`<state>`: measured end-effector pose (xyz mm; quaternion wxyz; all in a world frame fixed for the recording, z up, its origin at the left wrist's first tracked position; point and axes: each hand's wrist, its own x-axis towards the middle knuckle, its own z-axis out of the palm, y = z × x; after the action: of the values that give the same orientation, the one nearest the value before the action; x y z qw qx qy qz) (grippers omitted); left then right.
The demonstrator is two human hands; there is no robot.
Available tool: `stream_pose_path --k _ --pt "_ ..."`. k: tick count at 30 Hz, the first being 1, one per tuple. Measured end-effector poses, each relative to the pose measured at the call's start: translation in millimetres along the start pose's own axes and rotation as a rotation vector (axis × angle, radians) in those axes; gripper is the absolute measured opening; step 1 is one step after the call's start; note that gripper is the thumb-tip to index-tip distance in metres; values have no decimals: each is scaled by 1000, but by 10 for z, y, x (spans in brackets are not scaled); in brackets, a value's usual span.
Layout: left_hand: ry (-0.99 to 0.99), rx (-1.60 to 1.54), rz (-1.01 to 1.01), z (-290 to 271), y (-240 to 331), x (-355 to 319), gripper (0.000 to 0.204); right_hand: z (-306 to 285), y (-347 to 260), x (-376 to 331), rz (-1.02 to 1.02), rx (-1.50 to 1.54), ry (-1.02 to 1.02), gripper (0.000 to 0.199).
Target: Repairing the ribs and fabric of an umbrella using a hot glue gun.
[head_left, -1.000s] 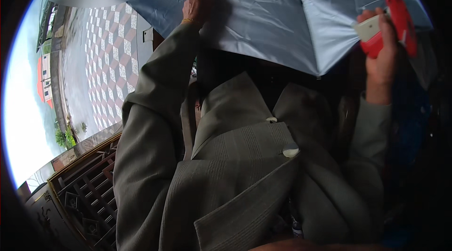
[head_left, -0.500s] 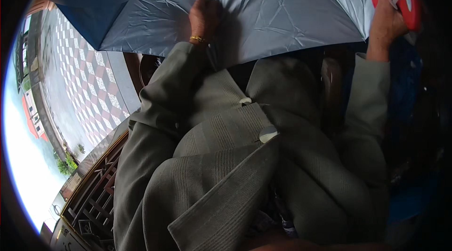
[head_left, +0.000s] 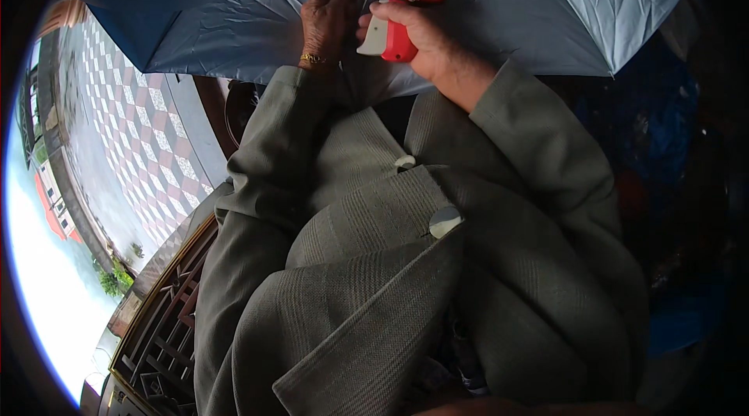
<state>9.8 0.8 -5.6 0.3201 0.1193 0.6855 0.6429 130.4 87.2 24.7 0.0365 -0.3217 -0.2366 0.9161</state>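
The person wears a grey-green woven cloth jacket (head_left: 351, 213) with faint, fine stripes running through the fabric and a coarser weave visible on its wide, sharply pointed lapel (head_left: 351, 330). Down the front sit a large, round, glossy button (head_left: 445, 222), part pale and part dark, and a second pale, rounded button (head_left: 405, 162) that appears smaller. The long, loose left sleeve (head_left: 257, 155) and matching right sleeve (head_left: 546, 151) crease into soft folds and finish in plain, straight-edged cuffs. A gold-coloured, narrow bracelet (head_left: 314, 59) circles the wrist below the bare left hand (head_left: 324, 22).
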Motion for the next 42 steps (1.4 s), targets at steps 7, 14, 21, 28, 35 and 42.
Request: stream_pose_path --k 7,14,21,28,35,42 --pt "-22 -63 -53 -24 38 1 14 7 65 112 -54 12 108 25" --pt "-24 -71 -58 -8 58 -32 12 26 104 30 -104 -71 146 24" --pt "-25 -35 -65 14 90 -59 12 36 58 -13 -83 -135 141 20" --pt "-34 -41 -65 10 68 -49 12 -49 37 27 -7 -137 34 23" --pt "-67 -95 -102 -6 84 -42 13 -38 2 8 19 -174 43 25" --pt "-83 -129 -89 -33 60 -54 17 -36 -5 -21 31 -169 31 23"
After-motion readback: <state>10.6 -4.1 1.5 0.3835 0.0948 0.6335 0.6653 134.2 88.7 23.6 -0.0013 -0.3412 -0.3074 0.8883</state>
